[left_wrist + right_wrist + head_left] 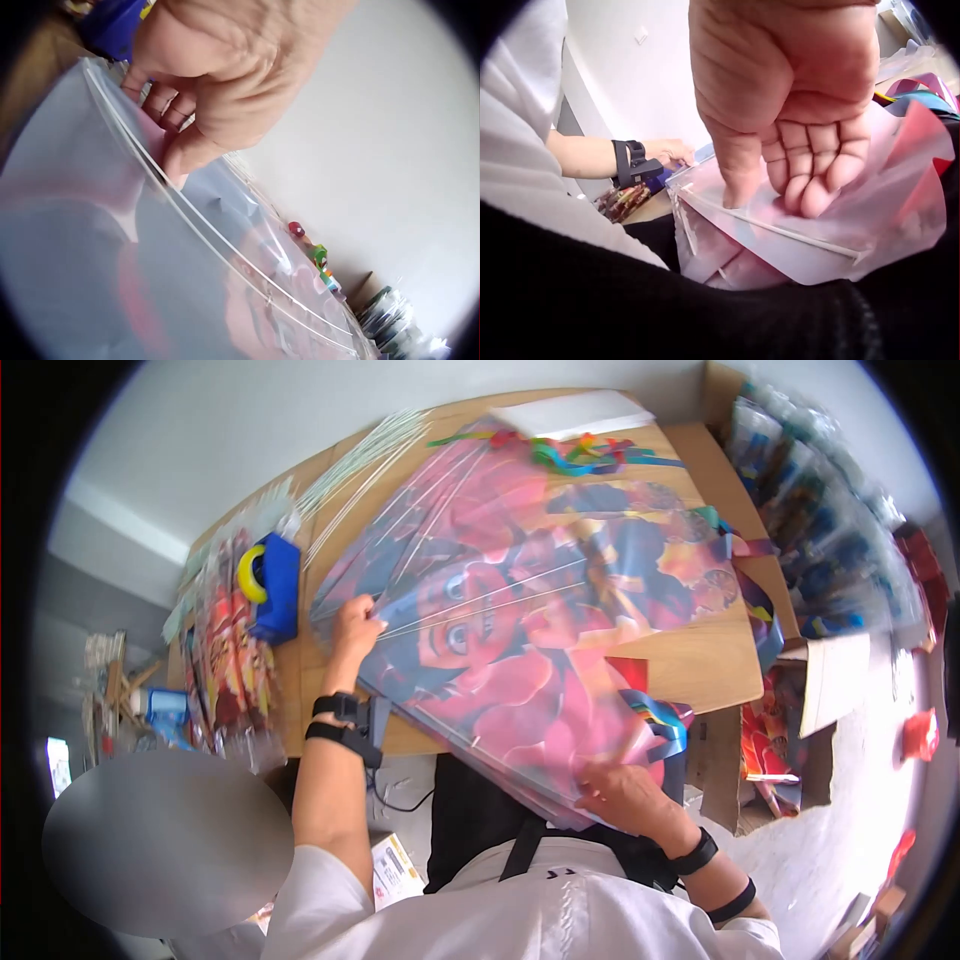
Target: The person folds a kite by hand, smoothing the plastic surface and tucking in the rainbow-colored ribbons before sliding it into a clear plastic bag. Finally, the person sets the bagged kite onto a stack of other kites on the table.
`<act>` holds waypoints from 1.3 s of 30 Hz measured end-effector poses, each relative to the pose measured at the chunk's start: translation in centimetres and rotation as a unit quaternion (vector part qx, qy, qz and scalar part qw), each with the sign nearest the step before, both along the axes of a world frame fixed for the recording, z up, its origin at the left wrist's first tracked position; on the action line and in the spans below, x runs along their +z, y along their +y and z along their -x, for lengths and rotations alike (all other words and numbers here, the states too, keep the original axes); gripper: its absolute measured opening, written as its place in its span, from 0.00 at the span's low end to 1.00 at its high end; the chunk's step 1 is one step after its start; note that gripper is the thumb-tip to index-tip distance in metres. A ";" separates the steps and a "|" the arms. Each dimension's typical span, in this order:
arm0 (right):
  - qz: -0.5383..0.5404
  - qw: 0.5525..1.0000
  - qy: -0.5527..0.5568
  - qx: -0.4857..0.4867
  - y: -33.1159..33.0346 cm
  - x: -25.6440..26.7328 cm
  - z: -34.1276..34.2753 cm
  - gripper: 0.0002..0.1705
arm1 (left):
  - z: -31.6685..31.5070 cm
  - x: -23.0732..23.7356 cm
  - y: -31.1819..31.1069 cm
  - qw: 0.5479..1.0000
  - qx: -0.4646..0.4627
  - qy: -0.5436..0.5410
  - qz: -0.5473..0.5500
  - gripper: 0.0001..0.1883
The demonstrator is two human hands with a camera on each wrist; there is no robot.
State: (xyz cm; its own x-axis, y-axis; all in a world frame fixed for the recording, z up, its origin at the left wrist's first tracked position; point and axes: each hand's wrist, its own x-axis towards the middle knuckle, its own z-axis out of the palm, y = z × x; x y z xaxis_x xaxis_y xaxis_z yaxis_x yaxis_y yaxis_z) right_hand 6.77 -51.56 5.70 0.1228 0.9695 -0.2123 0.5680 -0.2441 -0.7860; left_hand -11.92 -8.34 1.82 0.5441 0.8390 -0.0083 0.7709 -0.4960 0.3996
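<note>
A large kite (pixel 520 700) of thin see-through sheet, printed with a pink cartoon face, spans the table and overhangs its near edge. Thin white rods (pixel 217 244) run along its edge in the left wrist view. My left hand (pixel 355 628) pinches the kite at its left corner, thumb against the rods and fingers behind the sheet. At the near edge, my right hand (pixel 635 800) touches the sheet with fingers loosely bent. In the right wrist view its thumb (pixel 739 176) meets the sheet right by a white rod (pixel 780 234), apart from the other fingers.
A yellow tape roll (pixel 251 574) sits in a blue dispenser (pixel 277 588) at the left, beside bagged printed packs (pixel 230 660). White sticks (pixel 365 455) and rainbow ribbons (pixel 575 458) lie at the back. Right of the table (pixel 715 675) stand an open cardboard box (pixel 720 770) and many plastic-wrapped bundles (pixel 830 510).
</note>
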 end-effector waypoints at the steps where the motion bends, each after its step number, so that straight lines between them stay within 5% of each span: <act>1: 0.014 1.000 0.019 0.020 -0.1 0.0 -0.3 0.11 | 0.2 -0.3 0.1 0.993 -0.060 -0.097 -0.034 0.15; 2: 0.015 1.000 0.015 0.003 0.2 0.0 -0.7 0.11 | 0.3 -0.4 0.4 0.984 -0.104 -0.143 -0.015 0.11; 3: -0.015 0.998 0.040 -0.053 0.6 0.1 -1.4 0.09 | -0.1 1.3 -0.7 0.955 -0.080 -0.220 0.182 0.08; 4: -0.046 0.991 0.064 -0.107 1.0 0.1 -2.3 0.08 | -0.6 3.0 -1.8 0.939 -0.066 -0.222 0.254 0.07; 6: -0.111 0.947 0.112 -0.281 1.9 0.3 -4.6 0.08 | -0.3 4.1 -1.5 0.941 -0.093 -0.197 0.258 0.06; 10: -0.271 0.730 0.235 -0.582 2.9 -1.1 -11.1 0.17 | 0.5 6.1 0.0 0.906 -0.118 -0.215 0.346 0.05; 11: -0.273 0.725 0.232 -0.589 2.6 -1.6 -12.8 0.17 | 0.7 6.4 0.5 0.903 -0.105 -0.211 0.359 0.05; 13: -0.258 0.554 0.460 -0.644 1.8 -2.7 -16.1 0.19 | 1.6 6.3 1.8 0.900 -0.098 -0.205 0.372 0.06; 14: -0.260 0.552 0.459 -0.646 1.5 -3.0 -17.4 0.19 | 2.2 6.0 2.5 0.916 -0.090 -0.175 0.349 0.06; 17: -0.272 0.665 0.342 -0.605 1.8 -2.7 -20.2 0.18 | 3.4 5.4 4.1 0.944 -0.082 -0.103 0.303 0.07; 18: -0.270 0.664 0.342 -0.607 2.0 -2.3 -20.9 0.18 | 3.6 5.1 4.6 0.955 -0.081 -0.066 0.279 0.08; 20: -0.126 0.723 0.315 -0.601 2.4 -1.8 -22.3 0.19 | 3.9 4.5 5.6 0.964 -0.098 -0.025 0.244 0.08; 22: -0.122 0.734 0.301 -0.597 3.0 -2.9 -24.5 0.19 | 3.4 4.6 5.4 0.972 -0.114 0.013 0.207 0.08; 25: -0.175 0.723 0.252 -0.619 4.5 -3.8 -27.2 0.19 | 0.8 5.2 3.1 0.987 -0.121 0.085 0.058 0.11; 27: -0.182 0.754 0.178 -0.606 5.9 -4.0 -28.9 0.18 | -1.4 5.3 0.8 0.936 -0.170 0.043 -0.304 0.16; 30: -0.147 0.797 0.078 -0.580 7.9 -3.5 -29.7 0.19 | -5.1 4.6 -4.6 0.958 -0.194 -0.037 -0.209 0.25; 32: 0.025 0.832 -0.163 -0.529 8.9 -3.2 -29.4 0.22 | -8.1 4.2 -10.1 0.956 -0.237 0.021 -0.172 0.33; 35: 0.053 0.891 -0.110 -0.437 8.8 -2.2 -29.3 0.26 | -9.3 1.3 -12.7 0.962 -0.232 0.081 -0.120 0.39; 39: -0.042 0.885 -0.087 -0.456 8.3 -5.5 -30.0 0.17 | -10.2 0.3 -13.0 0.962 -0.206 0.086 -0.159 0.44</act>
State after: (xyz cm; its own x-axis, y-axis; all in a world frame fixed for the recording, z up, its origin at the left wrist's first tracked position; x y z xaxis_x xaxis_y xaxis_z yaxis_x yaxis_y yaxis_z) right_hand 36.74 -43.25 0.16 0.8862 0.4610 -0.0451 0.2790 -0.6090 -0.7425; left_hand -1.74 -21.30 2.10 0.8447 0.5271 0.0936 0.5236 -0.8498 0.0607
